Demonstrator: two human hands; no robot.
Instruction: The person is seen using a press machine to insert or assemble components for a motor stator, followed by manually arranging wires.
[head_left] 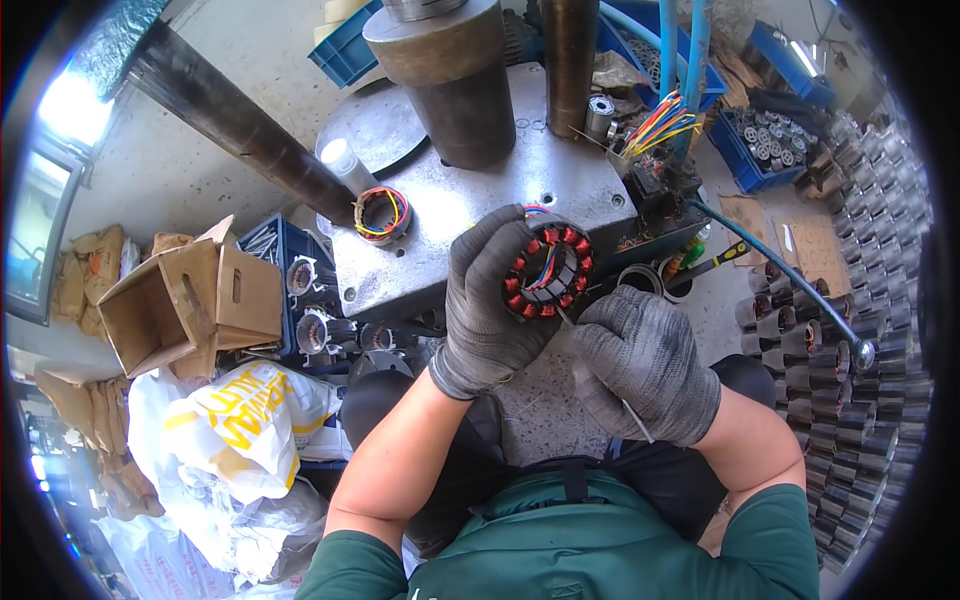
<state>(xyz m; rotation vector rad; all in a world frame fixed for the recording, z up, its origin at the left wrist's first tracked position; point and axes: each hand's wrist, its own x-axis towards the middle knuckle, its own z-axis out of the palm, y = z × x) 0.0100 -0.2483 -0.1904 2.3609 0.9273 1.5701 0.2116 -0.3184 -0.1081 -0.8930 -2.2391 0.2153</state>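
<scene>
My left hand point(487, 305), in a dark grey knit glove, is closed around the side of a motor stator point(574, 236). Red-copper coils ring the stator's inside, and blue, red and yellow leads show in its bore. In my gloved right hand point(650, 360), a thin metal rod point(637, 421) is gripped; one end sticks out below the fist, the other reaches the stator's lower rim. Whether the tip touches the coils I cannot tell. A second stator point(383, 216) with coloured leads stands on the steel press table point(470, 215), beside a white-capped bottle point(345, 163).
A thick press ram point(455, 110) and steel columns point(235, 115) rise from the table. Cardboard boxes point(190, 300) and white plastic bags point(235, 430) lie left. Stacked metal cylinders point(870, 400) fill the right; a lever point(780, 262) juts toward them. A blue bin point(750, 178) holds metal parts.
</scene>
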